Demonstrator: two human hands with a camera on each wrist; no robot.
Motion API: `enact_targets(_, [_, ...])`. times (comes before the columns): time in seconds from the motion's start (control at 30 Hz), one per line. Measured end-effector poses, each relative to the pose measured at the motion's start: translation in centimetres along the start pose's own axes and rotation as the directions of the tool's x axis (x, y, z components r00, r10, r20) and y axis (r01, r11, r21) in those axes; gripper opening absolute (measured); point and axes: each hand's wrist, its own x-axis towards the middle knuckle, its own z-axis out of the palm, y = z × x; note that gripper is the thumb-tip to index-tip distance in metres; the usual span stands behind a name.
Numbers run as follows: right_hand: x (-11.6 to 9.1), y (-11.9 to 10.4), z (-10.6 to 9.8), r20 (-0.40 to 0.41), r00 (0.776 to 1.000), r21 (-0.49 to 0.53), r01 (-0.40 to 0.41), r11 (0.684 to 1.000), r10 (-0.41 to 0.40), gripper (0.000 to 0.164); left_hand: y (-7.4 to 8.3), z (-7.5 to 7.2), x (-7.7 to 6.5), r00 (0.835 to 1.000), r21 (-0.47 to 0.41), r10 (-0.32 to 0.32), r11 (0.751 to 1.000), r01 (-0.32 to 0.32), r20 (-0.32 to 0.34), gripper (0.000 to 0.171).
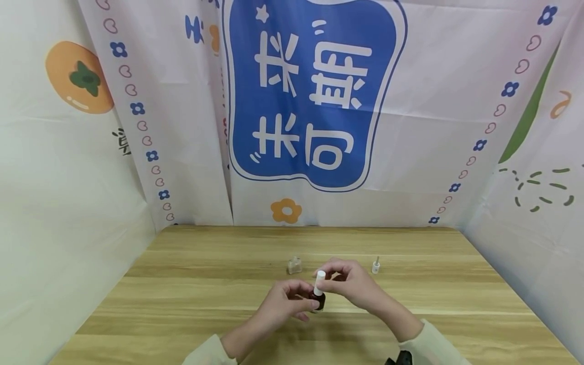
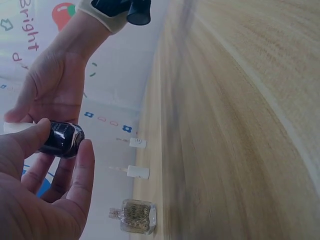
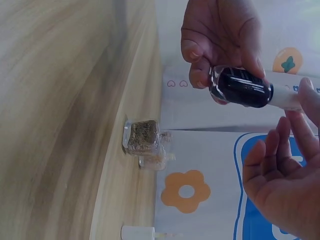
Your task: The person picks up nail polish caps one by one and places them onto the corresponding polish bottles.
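My left hand [image 1: 284,303] holds a small dark nail polish bottle [image 3: 244,88] above the wooden table, with the thumb on one side and fingers on the other. A white cap [image 1: 320,285] stands on the bottle's neck, in line with it. My right hand [image 1: 353,285] pinches this cap between thumb and fingers. In the left wrist view the dark glass [image 2: 64,139] shows a shiny rounded base, and the left thumb covers part of its side.
Behind the hands, an uncapped glitter nail polish bottle [image 3: 143,136] stands on the table [image 1: 182,289], and a paler bottle [image 3: 152,159] shows behind it. White brush caps [image 2: 138,172] [image 2: 138,143] stand brush-up to the right. Printed cloth [image 1: 424,152] hangs along the table's back edge.
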Motion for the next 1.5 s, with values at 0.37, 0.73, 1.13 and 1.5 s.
enact_targets(0.37, [0.1, -0.1, 0.1, -0.028, 0.999, -0.025, -0.028, 0.999, 0.027, 0.013, -0.1, 0.0, 0.1, 1.000, -0.020, -0.003, 1.000, 0.003, 0.018, 0.025])
enact_targets(0.73, [0.2, -0.1, 1.0, -0.141, 0.988, -0.011, -0.068, 0.998, 0.066, 0.010, 0.0, 0.2, 0.1, 1.000, -0.026, -0.001, 1.000, 0.000, -0.025, 0.024])
enact_targets(1.13, [0.0, -0.5, 1.4, -0.145, 0.986, 0.021, -0.077, 0.997, 0.079, 0.014, 0.1, 0.2, -0.1, 0.999, -0.008, 0.015, 1.000, -0.016, -0.049, 0.024])
enact_targets(1.5, [0.0, -0.8, 1.5, -0.158, 0.981, 0.037, -0.106, 0.994, 0.111, 0.023, 0.3, 0.0, -0.2, 0.997, 0.008, 0.014, 1.000, -0.013, -0.074, 0.025])
